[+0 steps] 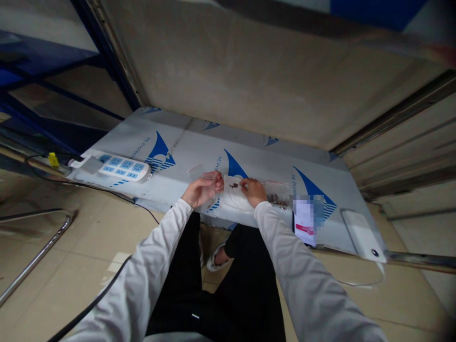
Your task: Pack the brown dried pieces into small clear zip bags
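Note:
My left hand [207, 188] is closed, its fingers pinching a small clear plastic bag [205, 205] that hangs below the palm. Just to its right lies a white, soft-looking sheet or bag [233, 202] with a few small dark pieces [234, 185] on top. Over its right side, my right hand [255, 191] has thumb and fingers pressed together beside those pieces. Whatever is between these fingertips is too small to make out. Beyond the right hand rests a clear bag [278, 194] of small dark metallic parts. Another clear bag [194, 169] lies behind my left hand.
The low table [188, 137] is covered with printed protective film. A power strip [124, 168] sits at its left, with a black cable [107, 192] along the front edge. At the right are a phone [304, 223] and a white device [361, 232]. A metal chair frame [46, 249] stands left.

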Demonstrator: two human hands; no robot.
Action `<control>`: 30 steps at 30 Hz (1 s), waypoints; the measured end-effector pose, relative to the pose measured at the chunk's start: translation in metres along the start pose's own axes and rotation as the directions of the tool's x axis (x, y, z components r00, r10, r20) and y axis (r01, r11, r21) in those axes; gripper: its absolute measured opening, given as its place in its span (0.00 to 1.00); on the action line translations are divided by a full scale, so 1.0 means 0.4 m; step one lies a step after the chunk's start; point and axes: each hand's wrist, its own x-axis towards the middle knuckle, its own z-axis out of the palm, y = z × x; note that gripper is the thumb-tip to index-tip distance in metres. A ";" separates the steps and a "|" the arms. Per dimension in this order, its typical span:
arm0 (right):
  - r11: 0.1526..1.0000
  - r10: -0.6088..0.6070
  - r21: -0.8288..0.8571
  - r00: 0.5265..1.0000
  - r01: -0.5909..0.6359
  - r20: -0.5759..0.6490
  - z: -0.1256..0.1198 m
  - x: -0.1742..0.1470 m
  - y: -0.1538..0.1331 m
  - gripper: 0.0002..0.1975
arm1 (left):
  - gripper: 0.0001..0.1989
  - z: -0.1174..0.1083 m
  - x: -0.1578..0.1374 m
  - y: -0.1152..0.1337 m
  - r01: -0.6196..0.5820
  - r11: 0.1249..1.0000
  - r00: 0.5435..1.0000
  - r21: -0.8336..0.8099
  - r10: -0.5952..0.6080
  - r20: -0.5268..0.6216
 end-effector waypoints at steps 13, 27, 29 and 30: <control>0.996 -0.015 0.087 0.999 0.019 -0.043 -0.025 0.004 0.005 0.10 | 0.17 0.027 -0.009 0.006 0.072 0.991 0.997 -0.116 -0.067 0.048; 0.978 -0.026 0.207 0.999 0.035 -0.042 0.016 -0.008 0.029 0.09 | 0.18 0.015 -0.010 0.020 0.068 0.995 0.997 -0.076 -0.066 0.028; 0.972 -0.028 0.232 0.997 0.043 -0.068 0.005 -0.009 0.026 0.08 | 0.17 0.013 -0.011 0.021 0.075 0.996 0.997 -0.056 -0.074 0.017; 0.967 -0.029 0.249 0.996 0.049 -0.085 -0.006 -0.010 0.022 0.07 | 0.17 0.012 -0.011 0.021 0.078 0.996 0.997 -0.044 -0.078 0.005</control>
